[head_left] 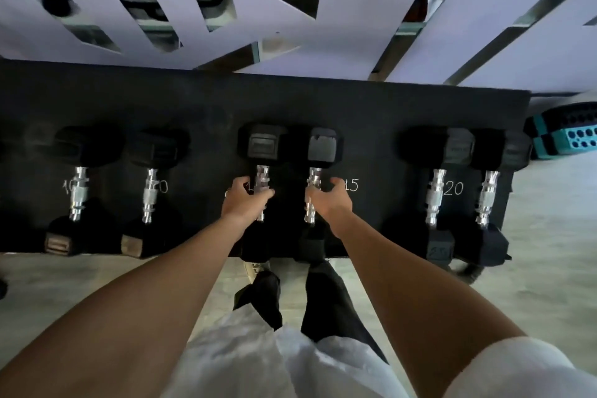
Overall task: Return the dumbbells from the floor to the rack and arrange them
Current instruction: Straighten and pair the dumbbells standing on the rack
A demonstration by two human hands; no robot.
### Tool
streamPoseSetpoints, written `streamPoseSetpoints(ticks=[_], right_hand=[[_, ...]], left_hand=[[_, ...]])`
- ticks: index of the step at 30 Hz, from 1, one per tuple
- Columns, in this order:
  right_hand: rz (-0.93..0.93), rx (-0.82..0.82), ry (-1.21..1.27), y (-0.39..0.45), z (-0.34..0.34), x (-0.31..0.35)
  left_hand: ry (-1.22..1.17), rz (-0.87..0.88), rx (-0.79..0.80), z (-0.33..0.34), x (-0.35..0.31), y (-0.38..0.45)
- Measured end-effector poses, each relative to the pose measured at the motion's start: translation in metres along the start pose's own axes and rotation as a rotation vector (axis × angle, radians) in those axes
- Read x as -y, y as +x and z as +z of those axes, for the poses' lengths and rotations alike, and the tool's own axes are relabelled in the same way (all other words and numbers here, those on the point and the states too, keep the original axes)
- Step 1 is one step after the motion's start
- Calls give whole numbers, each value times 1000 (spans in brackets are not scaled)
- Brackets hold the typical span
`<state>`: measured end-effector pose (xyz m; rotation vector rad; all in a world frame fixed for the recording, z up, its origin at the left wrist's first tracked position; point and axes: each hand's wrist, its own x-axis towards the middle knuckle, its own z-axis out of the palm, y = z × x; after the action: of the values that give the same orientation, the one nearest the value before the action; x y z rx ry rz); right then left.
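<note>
six black hex-headed dumbbells with chrome handles lie in pairs on the flat black rack top (pixel 323 100), each handle running from the rack's far edge toward its near edge, beside chalk-white numbers. the pair near the left end sits by faint "10" marks: one dumbbell (pixel 77 191) and its partner (pixel 150 195), well apart from each other. the pair toward the right end sits by a "20": one dumbbell (pixel 436 195) and, just beside it at the right edge, another (pixel 486 197), its near head overhanging the near right corner a little. the middle pair is in hand by a "15". the left hand (pixel 247 195) has its fingers curled around the handle of the left middle dumbbell (pixel 262 147), and the right hand (pixel 329 195) is wrapped around the handle of the right middle dumbbell (pixel 321 149); both dumbbells appear to rest on the rack, far heads almost touching, near heads at the near edge. no dumbbell shows on the pale floor (pixel 549 236) in view, though what lies outside the frame cannot be told. by my reading the returning is nearly or fully done, and what is left is releasing this pair and perhaps straightening spacing. a teal perforated block (pixel 568 136) sits on the floor past the rack's right edge.
</note>
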<state>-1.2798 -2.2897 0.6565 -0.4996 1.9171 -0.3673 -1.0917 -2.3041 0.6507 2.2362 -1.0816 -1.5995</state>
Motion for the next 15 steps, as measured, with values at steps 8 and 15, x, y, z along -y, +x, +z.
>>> streamPoseSetpoints(ticks=[8,15], right_hand=[[67,211,325,50,23,-4],[138,169,327,52,29,2]], left_hand=[[-301,-169,93,33,-2,57],[-342,-211,-64,42,-16,47]])
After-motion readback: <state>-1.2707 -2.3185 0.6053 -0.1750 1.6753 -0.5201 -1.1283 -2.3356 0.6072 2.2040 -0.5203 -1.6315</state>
